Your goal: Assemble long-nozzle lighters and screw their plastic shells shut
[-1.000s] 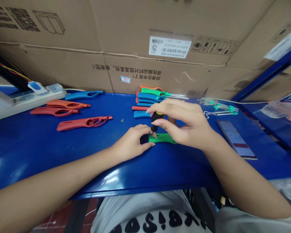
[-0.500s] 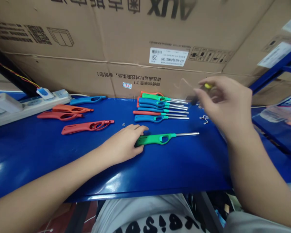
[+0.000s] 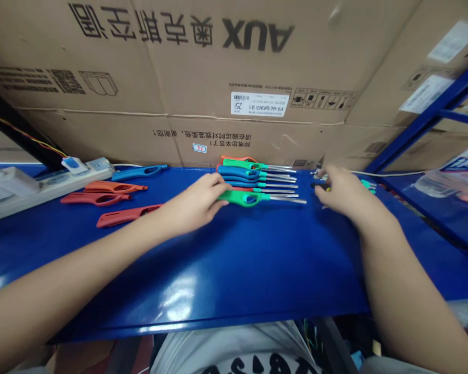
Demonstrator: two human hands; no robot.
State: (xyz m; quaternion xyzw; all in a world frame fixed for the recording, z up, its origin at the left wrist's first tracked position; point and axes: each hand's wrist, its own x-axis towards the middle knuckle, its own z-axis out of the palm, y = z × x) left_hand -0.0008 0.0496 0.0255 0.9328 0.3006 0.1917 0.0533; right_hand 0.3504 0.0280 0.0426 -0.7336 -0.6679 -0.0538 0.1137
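At the back of the blue desk (image 3: 237,259), the left hand (image 3: 197,205) has its fingers (image 3: 212,183) closed lightly round the handle end of a green lighter (image 3: 244,197). It lies flat just in front of a row (image 3: 242,174) of like lighters, tube pointing right. The right hand (image 3: 341,195) rests curled over a screwdriver (image 3: 320,185) near the tube tips. Whether its fingers grip the tool or merely cover it I cannot tell.

To do this well, the lighter is best kept flat and parallel with the row, handle ends level, so that its thin tube does not ride over a neighbour. A light hold at the handle should be enough, since the desk looks slick.

The handles are matt moulded plastic with a trigger loop, and the tubes are slim bright metal. The desk is glossy painted sheet that throws back the light. Red and blue shells (image 3: 113,199) lie well to the left, near a white power strip (image 3: 42,182). Creased cardboard boxes (image 3: 218,78) stand behind.
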